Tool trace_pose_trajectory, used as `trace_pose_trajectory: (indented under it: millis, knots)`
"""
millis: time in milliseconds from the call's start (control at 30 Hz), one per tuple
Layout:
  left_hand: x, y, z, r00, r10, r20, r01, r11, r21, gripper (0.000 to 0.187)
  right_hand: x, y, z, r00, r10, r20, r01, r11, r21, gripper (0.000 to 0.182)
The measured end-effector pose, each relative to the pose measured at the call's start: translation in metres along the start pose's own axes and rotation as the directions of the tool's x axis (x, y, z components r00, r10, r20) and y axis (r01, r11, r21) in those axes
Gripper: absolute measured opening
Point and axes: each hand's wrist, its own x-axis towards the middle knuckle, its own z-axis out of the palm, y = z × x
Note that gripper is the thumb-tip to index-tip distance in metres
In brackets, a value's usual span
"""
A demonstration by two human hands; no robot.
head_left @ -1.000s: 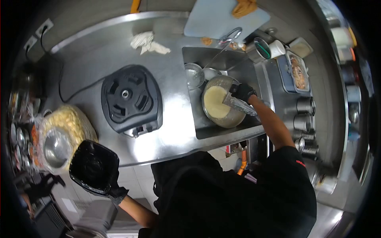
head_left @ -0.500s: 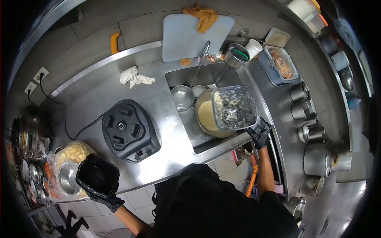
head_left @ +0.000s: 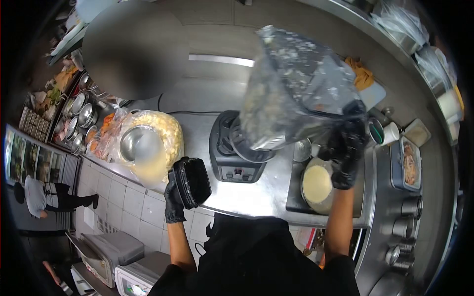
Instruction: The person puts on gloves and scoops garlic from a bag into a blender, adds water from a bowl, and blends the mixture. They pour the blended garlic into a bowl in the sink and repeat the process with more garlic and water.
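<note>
My right hand (head_left: 347,150), in a black glove, grips the handle of a large transparent blender jar (head_left: 296,84), smeared inside with pale residue. The jar's round bottom collar is over the black blender base (head_left: 237,170) on the steel counter. In my left hand (head_left: 174,204), also gloved, is a black square blender lid (head_left: 193,180), its hollow side facing up. Left of the lid, a metal bowl (head_left: 129,144) rests on a plastic bag of pale yellow chunks (head_left: 170,129). A bowl of creamy pale liquid (head_left: 317,184) stands in the sink, right of the base.
Several metal bowls (head_left: 85,116) crowd the far left. On the right are a tub of food in plastic (head_left: 409,163) and several steel pots (head_left: 405,228). One person (head_left: 42,197) stands across the tiled floor; grey bins (head_left: 111,246) are at lower left.
The blender jar has moved left from above the sink bowl to over the base and is now upright. The lid has come closer to the base. My view has turned left.
</note>
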Motion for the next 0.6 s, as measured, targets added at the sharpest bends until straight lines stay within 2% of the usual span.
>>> trace_pose_trajectory:
  millis: [67,100,167,200,300,333,400,467,500,533,567,600]
  knots:
    - [-0.003,-0.004,-0.001,0.997,0.063,0.033,-0.064,0.998,0.016,0.06,0.006,-0.001,0.03,0.958,0.086,0.273,-0.053,0.991,-0.125,0.024]
    - [-0.003,-0.008,-0.01,0.999,0.049,0.025,-0.048,0.999,-0.02,0.059,0.006,0.0,0.043,0.958,0.093,0.272,-0.061,0.991,-0.123,0.024]
    - [-0.006,-0.007,-0.007,0.997,0.058,0.053,-0.056,0.998,-0.035,0.058,0.006,0.004,0.064,0.916,0.017,0.402,0.16,0.901,-0.404,0.025]
    - [-0.009,-0.005,-0.007,0.997,0.053,0.05,-0.052,0.998,-0.03,0.058,0.006,0.009,0.069,0.918,0.022,0.397,0.153,0.901,-0.405,0.025]
    - [-0.005,-0.005,0.001,0.997,0.077,0.031,-0.075,0.996,-0.041,0.055,0.009,0.028,0.077,0.878,-0.058,0.476,0.333,0.789,-0.516,0.029]
    - [-0.005,-0.006,0.004,0.994,0.106,0.035,-0.105,0.994,-0.035,0.054,0.006,0.028,0.083,0.881,-0.06,0.469,0.33,0.789,-0.519,0.029]
    - [-0.003,-0.006,0.002,0.991,0.126,0.042,-0.125,0.992,-0.017,0.052,-0.004,0.026,0.09,0.922,0.116,0.369,-0.027,0.971,-0.239,0.032]
    - [0.0,-0.01,-0.005,0.993,0.119,0.012,-0.119,0.992,-0.03,0.05,-0.009,0.03,0.083,0.922,0.142,0.36,-0.019,0.946,-0.324,0.035]
    - [-0.001,-0.011,-0.009,0.995,0.104,0.01,-0.104,0.994,-0.022,0.05,-0.014,0.037,0.08,0.937,0.132,0.322,-0.076,0.98,-0.182,0.036]
    - [-0.003,-0.011,-0.007,0.994,0.095,-0.059,-0.094,0.995,0.025,0.056,-0.02,0.042,0.076,0.952,0.126,0.278,-0.121,0.992,-0.035,0.037]
    - [-0.004,-0.01,-0.001,0.989,0.086,-0.121,-0.078,0.994,0.073,0.062,-0.026,0.044,0.073,0.95,0.093,0.298,-0.071,0.994,-0.084,0.038]
    - [-0.003,-0.01,0.01,0.987,0.092,-0.134,-0.075,0.989,0.127,0.053,-0.022,0.05,0.062,0.807,-0.291,0.513,0.529,0.742,-0.412,0.028]
